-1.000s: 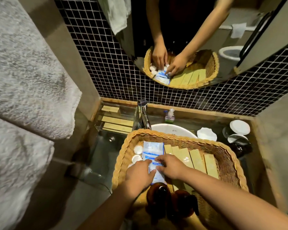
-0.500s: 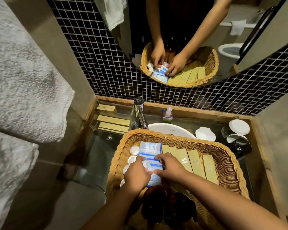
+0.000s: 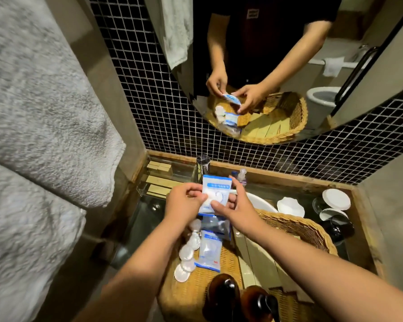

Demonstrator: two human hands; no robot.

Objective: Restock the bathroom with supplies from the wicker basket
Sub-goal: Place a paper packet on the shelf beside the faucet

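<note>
As fingers (image 3: 193, 194) pinch its edges — packet (image 3: 216, 185) stands upright.

Both bare forearms enter from bottom edge and converge at frame centre. Left hand (image 3: 184, 204): back toward camera, fingers curled, pinching left edge of packet (image 3: 215, 189). Right hand (image 3: 240, 211) just right of left hand: index finger points up along packet's right edge, thumb lies across lower front. Hands nearly touching.
</note>
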